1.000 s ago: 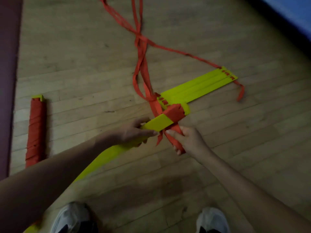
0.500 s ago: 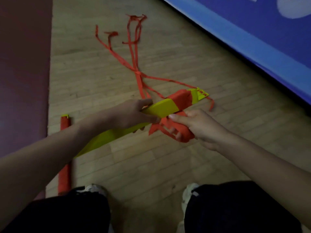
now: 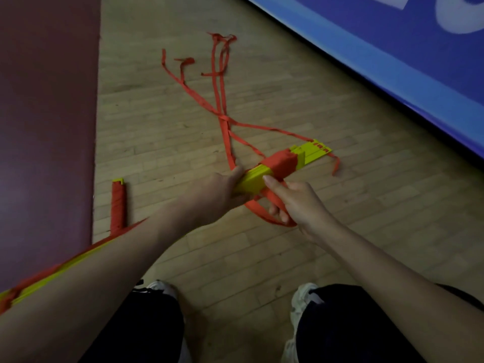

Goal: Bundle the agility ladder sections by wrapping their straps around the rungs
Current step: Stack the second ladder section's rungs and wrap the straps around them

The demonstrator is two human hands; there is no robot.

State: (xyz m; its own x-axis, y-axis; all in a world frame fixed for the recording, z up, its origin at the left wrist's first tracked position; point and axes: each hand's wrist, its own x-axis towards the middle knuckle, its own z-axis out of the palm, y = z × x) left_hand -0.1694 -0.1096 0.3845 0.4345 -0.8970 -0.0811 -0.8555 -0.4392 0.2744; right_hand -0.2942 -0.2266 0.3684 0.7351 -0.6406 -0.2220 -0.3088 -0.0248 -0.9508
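Your left arm hides most of the rungs [image 3: 255, 179]; your left hand [image 3: 217, 195] grips them, your right hand [image 3: 296, 203] the strap [image 3: 281, 162].

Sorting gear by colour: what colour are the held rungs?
The rungs are bright yellow; head view shows them best.

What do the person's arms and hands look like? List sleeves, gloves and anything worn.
The left hand and right hand wear no gloves, and no rings are visible. The left forearm and right forearm show no sleeves, watch or wristband within the frame. Below them are dark trousers and white shoes.
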